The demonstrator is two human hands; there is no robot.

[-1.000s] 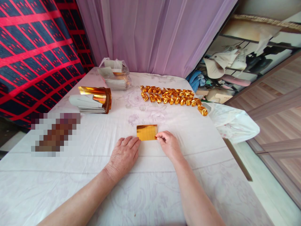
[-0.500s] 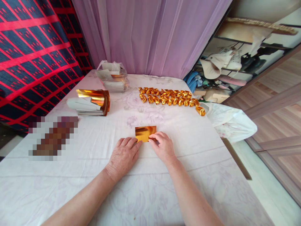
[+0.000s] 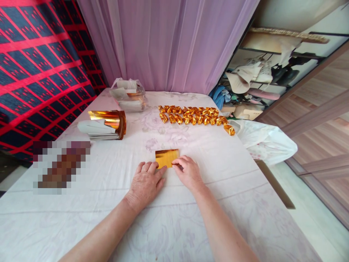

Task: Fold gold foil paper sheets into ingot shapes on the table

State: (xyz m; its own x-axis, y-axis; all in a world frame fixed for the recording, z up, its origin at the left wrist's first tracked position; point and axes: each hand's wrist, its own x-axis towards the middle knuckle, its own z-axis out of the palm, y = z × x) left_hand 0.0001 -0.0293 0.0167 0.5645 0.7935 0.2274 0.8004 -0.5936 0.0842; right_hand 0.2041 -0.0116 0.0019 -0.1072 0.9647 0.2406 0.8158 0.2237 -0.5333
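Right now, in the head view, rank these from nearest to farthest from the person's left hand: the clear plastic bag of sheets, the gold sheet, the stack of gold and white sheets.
1. The gold sheet, touching the fingertips of the left hand.
2. The stack of gold and white sheets, farther back to the left.
3. The clear plastic bag of sheets, at the table's far edge by the curtain.

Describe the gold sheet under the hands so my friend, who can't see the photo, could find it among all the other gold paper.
On the white-covered table, look at the near middle, well in front of the row of folded gold pieces and the stack of sheets. The gold sheet lies there between the left hand and right hand. It alone is a single flat rectangle.
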